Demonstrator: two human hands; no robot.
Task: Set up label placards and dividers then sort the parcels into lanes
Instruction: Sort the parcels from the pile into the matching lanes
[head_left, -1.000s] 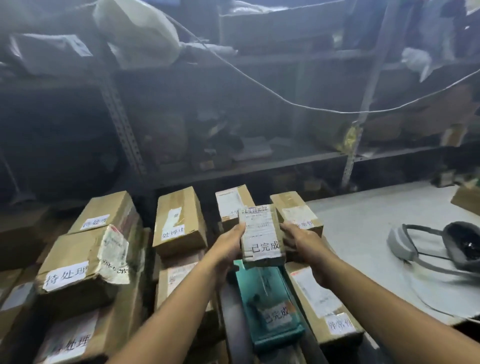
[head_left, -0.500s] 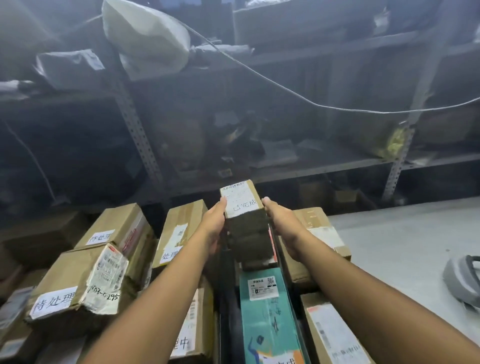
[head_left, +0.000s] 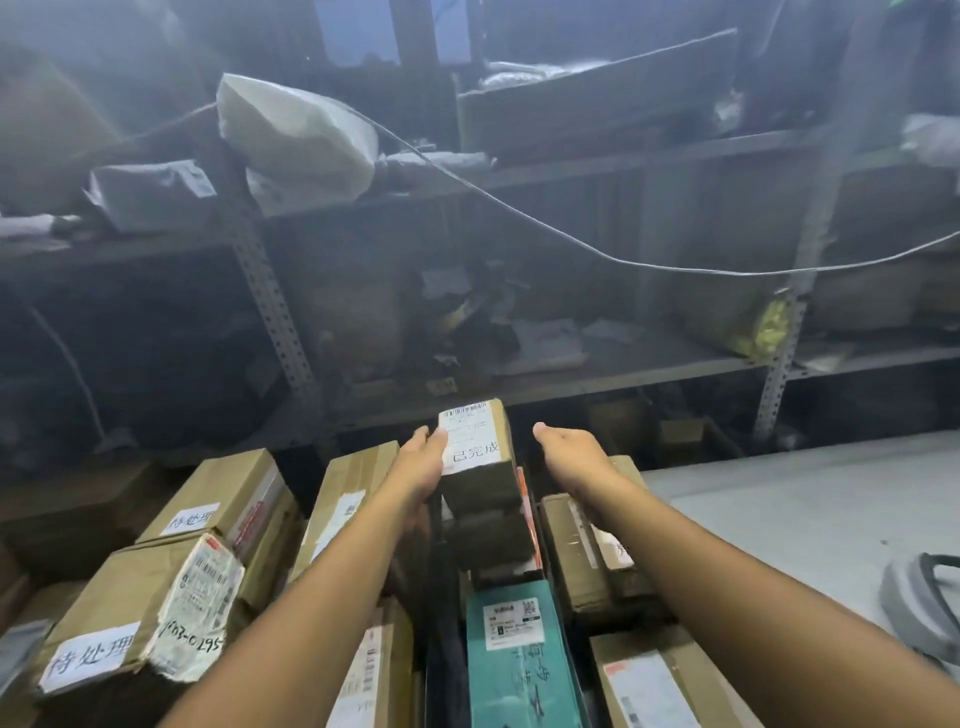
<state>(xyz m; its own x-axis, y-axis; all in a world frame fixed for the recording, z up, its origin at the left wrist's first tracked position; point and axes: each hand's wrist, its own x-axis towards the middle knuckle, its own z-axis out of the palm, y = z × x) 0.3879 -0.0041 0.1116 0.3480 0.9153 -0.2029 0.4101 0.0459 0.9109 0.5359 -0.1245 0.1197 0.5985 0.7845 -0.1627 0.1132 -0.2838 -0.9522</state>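
Cardboard, the parcel marked 已完成 sat topmost on the middle lane's stack, its right edge free of my right hand, which hung just beside it, fingers loose and holding nothing. My left hand lay flat against its left side, fingers straight. Grey tabletop spread to the right; brown boxes crowded the left lanes, and a teal box lay nearer me than the stack.

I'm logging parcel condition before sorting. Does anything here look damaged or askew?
Yes: on the large brown cardboard box at lower left, the white shipping label is crumpled and peeling off the near corner. The dim metal shelves behind are too blurred to judge.
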